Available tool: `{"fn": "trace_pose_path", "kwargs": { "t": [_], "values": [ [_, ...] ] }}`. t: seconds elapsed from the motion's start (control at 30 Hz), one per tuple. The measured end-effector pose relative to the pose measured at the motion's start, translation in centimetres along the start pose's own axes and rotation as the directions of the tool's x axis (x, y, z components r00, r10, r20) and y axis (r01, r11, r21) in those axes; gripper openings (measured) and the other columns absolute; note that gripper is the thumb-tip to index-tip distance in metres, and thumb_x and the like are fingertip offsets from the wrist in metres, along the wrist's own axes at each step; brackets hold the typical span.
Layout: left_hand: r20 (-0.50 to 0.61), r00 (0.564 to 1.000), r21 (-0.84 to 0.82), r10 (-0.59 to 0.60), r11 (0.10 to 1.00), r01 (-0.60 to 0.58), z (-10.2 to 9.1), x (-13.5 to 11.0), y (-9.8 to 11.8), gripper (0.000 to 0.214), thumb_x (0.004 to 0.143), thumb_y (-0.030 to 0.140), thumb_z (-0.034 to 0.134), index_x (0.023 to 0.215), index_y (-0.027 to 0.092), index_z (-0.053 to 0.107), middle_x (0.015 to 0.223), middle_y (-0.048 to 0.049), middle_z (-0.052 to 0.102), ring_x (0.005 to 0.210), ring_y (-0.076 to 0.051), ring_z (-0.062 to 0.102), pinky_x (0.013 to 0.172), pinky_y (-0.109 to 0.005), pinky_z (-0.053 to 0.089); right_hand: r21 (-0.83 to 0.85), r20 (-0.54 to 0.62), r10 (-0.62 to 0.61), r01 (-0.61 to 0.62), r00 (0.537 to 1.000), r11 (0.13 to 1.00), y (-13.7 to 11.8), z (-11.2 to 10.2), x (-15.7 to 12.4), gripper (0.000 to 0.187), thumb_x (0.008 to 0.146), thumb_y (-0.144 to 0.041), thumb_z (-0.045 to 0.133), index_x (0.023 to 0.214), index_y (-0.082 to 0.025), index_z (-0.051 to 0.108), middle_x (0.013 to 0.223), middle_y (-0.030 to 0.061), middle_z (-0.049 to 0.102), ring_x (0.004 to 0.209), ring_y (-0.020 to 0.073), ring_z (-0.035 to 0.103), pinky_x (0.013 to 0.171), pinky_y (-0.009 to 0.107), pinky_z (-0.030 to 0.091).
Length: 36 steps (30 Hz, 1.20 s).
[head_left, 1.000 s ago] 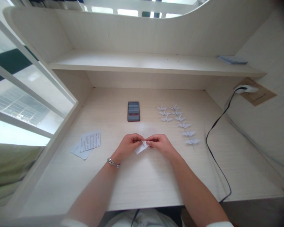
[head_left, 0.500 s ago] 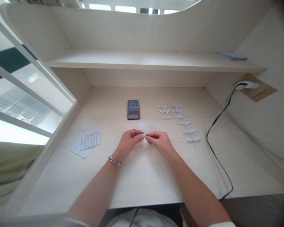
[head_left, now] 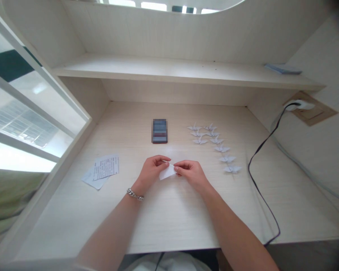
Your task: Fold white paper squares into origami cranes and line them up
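Between my two hands is a small piece of folded white paper, held just above the desk or against it; I cannot tell which. My left hand pinches its left side with thumb and fingers, a chain bracelet on the wrist. On the other side, the thumb and fingers of my right hand pinch the paper's right edge. Several white folded paper cranes stand in two rows to the right of my hands. Beyond my hands lies a dark phone-like device, its screen blurred.
At left, a printed paper sheet overlaps a plain white sheet. A black cable runs from the wall socket down over the desk's right side. A shelf spans the back, with a flat bluish object on it.
The paper has turned between my fingers, and a broader flat white face now shows toward me. My hands stay in nearly the same place; the view has shifted slightly.
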<state>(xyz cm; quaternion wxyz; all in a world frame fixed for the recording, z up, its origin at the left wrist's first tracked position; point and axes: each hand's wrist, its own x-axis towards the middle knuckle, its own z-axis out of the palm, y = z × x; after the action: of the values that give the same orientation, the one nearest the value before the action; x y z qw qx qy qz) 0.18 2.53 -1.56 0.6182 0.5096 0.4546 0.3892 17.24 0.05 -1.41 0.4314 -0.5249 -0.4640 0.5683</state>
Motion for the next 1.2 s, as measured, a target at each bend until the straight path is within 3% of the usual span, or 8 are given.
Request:
{"fn": "trace_pose_path", "kwargs": {
  "t": [0.13,0.33,0.47,0.63,0.83,0.97,1.2],
  "values": [
    [-0.028,1.000,-0.048,-0.011,0.999,0.009,-0.1,-0.1,0.2,0.031,0.072,0.035,0.061,0.094,0.013,0.064,0.078,-0.0071,0.069,0.065,-0.016,0.062,0.056,-0.024,0.045,-0.029,0.001,-0.010,0.010,1.000,1.000,-0.2,0.1,-0.1,0.023,0.063,-0.032,0.068,0.079,-0.015,0.070,0.066,0.0052,0.067,0.057,0.0153,0.059,0.054,0.027,0.048],
    [0.028,0.997,0.231,0.068,0.970,-0.073,0.0,-0.7,0.7,0.029,0.065,0.035,0.067,0.083,0.013,0.068,0.084,-0.0084,0.069,0.078,-0.020,0.062,0.071,-0.027,0.046,-0.027,0.023,-0.055,0.055,0.998,0.998,-0.2,0.3,-0.3,0.022,0.064,-0.032,0.068,0.079,-0.015,0.070,0.063,0.0040,0.066,0.056,0.0150,0.058,0.053,0.026,0.047],
    [0.003,0.997,0.241,0.073,0.968,-0.071,-0.1,-0.8,0.7,0.030,0.068,0.037,0.065,0.085,0.013,0.067,0.082,-0.0087,0.069,0.075,-0.020,0.062,0.065,-0.027,0.046,0.014,0.012,-0.052,0.052,0.999,0.999,-0.3,0.4,-0.3,0.025,0.063,-0.033,0.070,0.081,-0.015,0.068,0.066,0.0049,0.066,0.058,0.0159,0.058,0.054,0.027,0.048],
    [0.100,0.989,0.272,0.111,0.953,-0.135,-0.1,-0.9,1.0,0.026,0.067,0.036,0.066,0.082,0.015,0.068,0.082,-0.0072,0.069,0.077,-0.020,0.062,0.070,-0.027,0.046,-0.058,0.032,-0.086,0.088,0.996,0.994,-0.7,0.2,-0.6,0.024,0.064,-0.034,0.069,0.078,-0.015,0.068,0.064,0.0042,0.065,0.056,0.0145,0.057,0.053,0.027,0.046],
    [0.108,0.992,0.170,0.061,0.982,-0.079,0.3,-1.1,1.2,0.030,0.070,0.037,0.063,0.086,0.012,0.066,0.078,-0.0086,0.069,0.068,-0.018,0.063,0.060,-0.026,0.047,-0.022,-0.021,-0.126,0.126,0.992,0.992,-0.7,-0.1,-0.8,0.025,0.063,-0.031,0.070,0.081,-0.014,0.067,0.067,0.0047,0.065,0.058,0.0147,0.059,0.056,0.027,0.048],
    [0.132,0.989,0.249,0.067,0.963,-0.098,0.4,-1.1,1.3,0.028,0.070,0.037,0.063,0.082,0.012,0.067,0.077,-0.0078,0.069,0.068,-0.018,0.062,0.060,-0.024,0.046,-0.049,0.006,-0.137,0.137,0.991,0.989,-0.5,-0.2,-0.7,0.023,0.064,-0.030,0.069,0.081,-0.015,0.067,0.070,0.0047,0.066,0.060,0.0149,0.059,0.057,0.027,0.049],
    [0.111,0.993,0.205,0.033,0.977,-0.055,0.9,-1.3,1.5,0.030,0.072,0.039,0.061,0.084,0.012,0.065,0.067,-0.0064,0.067,0.059,-0.016,0.061,0.051,-0.023,0.044,0.047,-0.019,-0.173,0.174,0.985,0.984,-0.7,-0.2,-0.9,0.024,0.063,-0.026,0.072,0.083,-0.016,0.066,0.074,0.0048,0.066,0.066,0.0154,0.061,0.062,0.027,0.049]
  ]
}}
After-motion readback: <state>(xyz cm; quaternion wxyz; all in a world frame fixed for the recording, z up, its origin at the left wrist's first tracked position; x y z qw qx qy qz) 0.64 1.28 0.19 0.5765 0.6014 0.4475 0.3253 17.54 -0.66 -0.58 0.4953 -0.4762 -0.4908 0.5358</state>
